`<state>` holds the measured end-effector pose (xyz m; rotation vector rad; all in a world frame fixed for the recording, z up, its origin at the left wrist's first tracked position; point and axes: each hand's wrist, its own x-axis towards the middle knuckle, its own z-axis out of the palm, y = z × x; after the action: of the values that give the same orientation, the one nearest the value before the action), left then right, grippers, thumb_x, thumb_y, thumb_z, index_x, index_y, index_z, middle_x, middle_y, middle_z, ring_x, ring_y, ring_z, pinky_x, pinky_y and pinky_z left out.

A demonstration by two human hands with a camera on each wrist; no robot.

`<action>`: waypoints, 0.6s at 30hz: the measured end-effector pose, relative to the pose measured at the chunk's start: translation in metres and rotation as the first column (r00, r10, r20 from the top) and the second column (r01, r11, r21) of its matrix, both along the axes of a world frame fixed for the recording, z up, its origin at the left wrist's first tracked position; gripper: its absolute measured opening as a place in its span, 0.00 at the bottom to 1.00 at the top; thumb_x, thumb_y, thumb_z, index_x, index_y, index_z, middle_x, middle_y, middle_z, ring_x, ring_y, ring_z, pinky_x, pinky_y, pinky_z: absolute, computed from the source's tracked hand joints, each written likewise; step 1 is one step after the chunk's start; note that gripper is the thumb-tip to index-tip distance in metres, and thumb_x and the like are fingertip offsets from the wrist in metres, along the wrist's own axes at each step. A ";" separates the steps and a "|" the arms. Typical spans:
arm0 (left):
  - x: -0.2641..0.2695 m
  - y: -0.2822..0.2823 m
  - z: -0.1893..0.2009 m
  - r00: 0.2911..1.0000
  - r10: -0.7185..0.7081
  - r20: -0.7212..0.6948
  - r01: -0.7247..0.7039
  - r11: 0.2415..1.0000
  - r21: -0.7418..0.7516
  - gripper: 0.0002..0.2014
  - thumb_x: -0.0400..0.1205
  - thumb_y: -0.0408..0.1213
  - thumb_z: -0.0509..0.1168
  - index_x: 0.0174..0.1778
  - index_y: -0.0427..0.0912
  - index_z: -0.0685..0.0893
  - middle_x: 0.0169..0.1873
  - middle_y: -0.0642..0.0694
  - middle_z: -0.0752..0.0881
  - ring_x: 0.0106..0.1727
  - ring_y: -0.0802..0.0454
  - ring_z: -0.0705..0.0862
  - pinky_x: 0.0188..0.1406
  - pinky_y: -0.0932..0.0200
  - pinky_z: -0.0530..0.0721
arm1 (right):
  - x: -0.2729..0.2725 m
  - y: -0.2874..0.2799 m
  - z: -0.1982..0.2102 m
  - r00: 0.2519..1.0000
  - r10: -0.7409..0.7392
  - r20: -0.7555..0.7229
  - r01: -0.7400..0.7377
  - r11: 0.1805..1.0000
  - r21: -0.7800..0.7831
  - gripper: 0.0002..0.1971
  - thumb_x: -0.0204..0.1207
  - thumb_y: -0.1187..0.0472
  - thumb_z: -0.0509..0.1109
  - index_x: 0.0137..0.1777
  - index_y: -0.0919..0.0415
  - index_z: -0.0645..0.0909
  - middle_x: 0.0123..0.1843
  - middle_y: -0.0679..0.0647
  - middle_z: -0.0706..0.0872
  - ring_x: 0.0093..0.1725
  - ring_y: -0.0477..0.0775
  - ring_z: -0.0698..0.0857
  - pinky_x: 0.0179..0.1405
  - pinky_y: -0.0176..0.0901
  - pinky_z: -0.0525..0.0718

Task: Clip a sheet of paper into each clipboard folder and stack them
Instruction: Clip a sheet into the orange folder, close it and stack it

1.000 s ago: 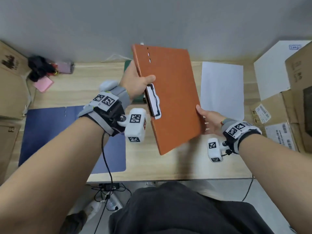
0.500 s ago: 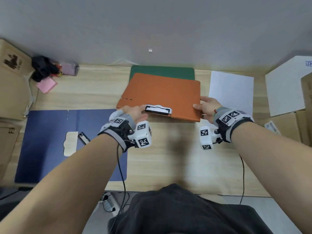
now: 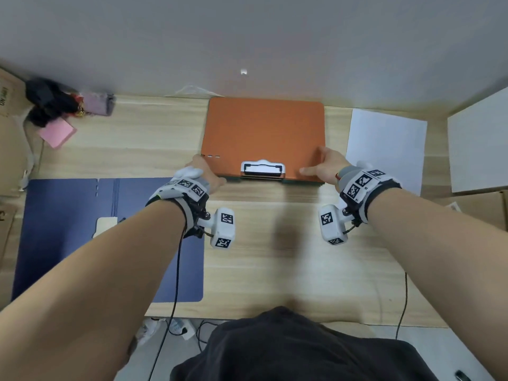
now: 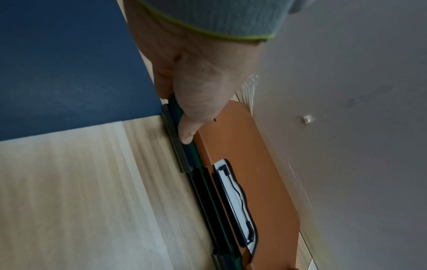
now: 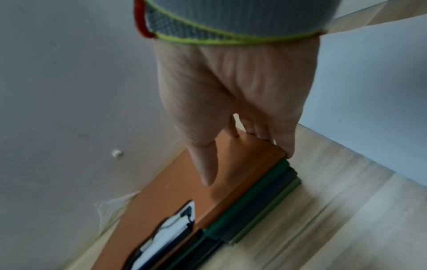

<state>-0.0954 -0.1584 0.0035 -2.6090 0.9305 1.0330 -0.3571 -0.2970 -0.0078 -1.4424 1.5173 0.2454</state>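
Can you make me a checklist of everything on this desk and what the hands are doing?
Surface: light wooden desk, against a grey wall.
Job's things: orange clipboard folder tops a stack of folders; open blue folder at left; white paper sheet at right.
Clutter: pink sticky pad and dark bundle at back left.
Hands: left hand touches the stack's left corner; right hand rests straight fingers on the orange folder's right corner.
Cables: black cable hangs from the left wrist.
Surroundings: cardboard boxes at both sides.
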 end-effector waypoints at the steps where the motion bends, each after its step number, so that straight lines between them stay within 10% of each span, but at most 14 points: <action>1: 0.002 -0.003 -0.002 1.000 -0.024 0.020 0.024 1.000 0.017 0.22 0.77 0.55 0.73 0.56 0.42 0.80 0.43 0.48 0.87 0.37 0.48 0.84 0.29 0.59 0.77 | 0.001 -0.001 -0.002 0.999 0.026 -0.040 -0.027 1.000 -0.005 0.50 0.73 0.55 0.78 0.87 0.58 0.49 0.84 0.56 0.66 0.80 0.59 0.69 0.77 0.49 0.68; 8: 0.013 -0.005 -0.038 0.999 -0.044 0.015 0.045 0.996 -0.083 0.09 0.80 0.39 0.71 0.52 0.43 0.80 0.45 0.41 0.80 0.44 0.46 0.77 0.35 0.54 0.73 | 0.005 -0.001 -0.011 0.953 0.196 -0.231 -0.208 0.978 -0.028 0.48 0.79 0.50 0.71 0.87 0.53 0.41 0.81 0.57 0.69 0.75 0.62 0.75 0.67 0.50 0.76; 14: 0.021 -0.007 -0.045 0.998 -0.051 -0.021 0.050 0.997 -0.056 0.23 0.78 0.42 0.72 0.68 0.37 0.80 0.56 0.37 0.88 0.50 0.40 0.85 0.49 0.51 0.81 | 0.009 0.000 -0.014 0.921 0.225 -0.318 -0.258 0.964 -0.067 0.47 0.79 0.50 0.70 0.87 0.52 0.41 0.80 0.59 0.71 0.72 0.63 0.77 0.56 0.46 0.77; 18: 0.028 0.007 -0.034 0.998 -0.065 -0.018 0.065 0.998 -0.014 0.41 0.73 0.53 0.74 0.79 0.47 0.63 0.55 0.44 0.85 0.47 0.41 0.86 0.49 0.45 0.87 | 0.012 0.002 -0.009 0.936 0.100 -0.336 -0.131 0.989 -0.070 0.49 0.72 0.48 0.77 0.85 0.47 0.49 0.78 0.61 0.65 0.71 0.68 0.76 0.67 0.58 0.77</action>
<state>-0.0673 -0.1514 -0.0306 -2.5663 1.0227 1.0395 -0.3451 -0.2949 -0.0172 -1.6263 1.7324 0.5194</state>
